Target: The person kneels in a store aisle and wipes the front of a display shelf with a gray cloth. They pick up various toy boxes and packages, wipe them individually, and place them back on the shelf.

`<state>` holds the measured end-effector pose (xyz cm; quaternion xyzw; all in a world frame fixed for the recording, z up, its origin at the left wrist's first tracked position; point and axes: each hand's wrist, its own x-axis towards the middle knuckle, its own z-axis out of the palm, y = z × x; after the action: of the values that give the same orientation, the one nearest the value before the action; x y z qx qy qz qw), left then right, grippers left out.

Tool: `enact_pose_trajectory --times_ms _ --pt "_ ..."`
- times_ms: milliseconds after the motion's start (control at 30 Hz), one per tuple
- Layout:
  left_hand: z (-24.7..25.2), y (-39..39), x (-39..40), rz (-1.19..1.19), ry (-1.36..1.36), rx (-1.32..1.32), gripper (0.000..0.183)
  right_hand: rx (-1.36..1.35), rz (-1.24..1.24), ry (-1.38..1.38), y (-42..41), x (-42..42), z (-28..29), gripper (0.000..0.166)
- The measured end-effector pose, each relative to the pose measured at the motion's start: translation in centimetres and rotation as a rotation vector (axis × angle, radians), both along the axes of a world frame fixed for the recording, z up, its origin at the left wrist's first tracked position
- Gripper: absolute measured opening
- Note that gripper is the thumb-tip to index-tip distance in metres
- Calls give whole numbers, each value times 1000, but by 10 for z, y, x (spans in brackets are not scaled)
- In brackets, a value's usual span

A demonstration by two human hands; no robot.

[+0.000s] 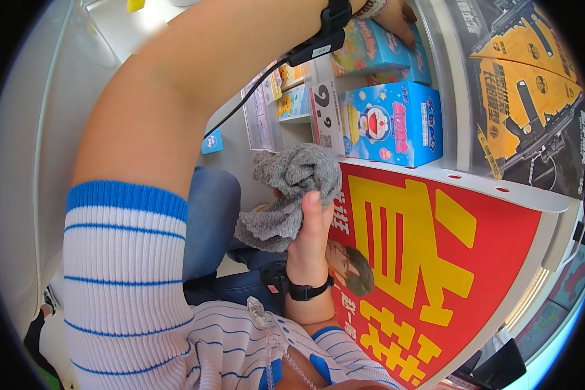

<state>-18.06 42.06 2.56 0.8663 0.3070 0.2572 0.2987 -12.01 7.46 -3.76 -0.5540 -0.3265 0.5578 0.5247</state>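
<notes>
My right hand (pixel 312 222) holds a crumpled grey cloth (pixel 297 180) in front of the shelf edge, with the thumb up along it. My left arm crosses the upper left of the view, and my left hand (pixel 395 22) lies against light blue patterned boxes (pixel 380 48) at the top of the shelf. Its grip there is partly hidden. Below those boxes stands a blue cartoon-cat box (pixel 390 122), beside a price card (pixel 327 117) in a clear holder. Both wrists wear black straps.
A red poster board (pixel 419 253) with yellow characters hangs under the white shelf edge (pixel 468 180). Boxes with toy-gun pictures (pixel 531 107) stand at right, behind a clear divider. Smaller boxes (pixel 292 100) sit on a lower shelf, and a small blue box (pixel 212 142) lies farther left.
</notes>
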Motion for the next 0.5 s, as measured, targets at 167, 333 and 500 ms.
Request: enact_pose_trajectory --times_ms 167,333,500 --pt "2 -16 -17 61 -240 -42 66 18 2 0 2 2 2 73" --pt "1 -47 -50 105 -380 19 63 36 2 27 3 1 5 70" --pt "-13 -94 -63 188 -345 155 66 44 -6 30 3 3 1 67"
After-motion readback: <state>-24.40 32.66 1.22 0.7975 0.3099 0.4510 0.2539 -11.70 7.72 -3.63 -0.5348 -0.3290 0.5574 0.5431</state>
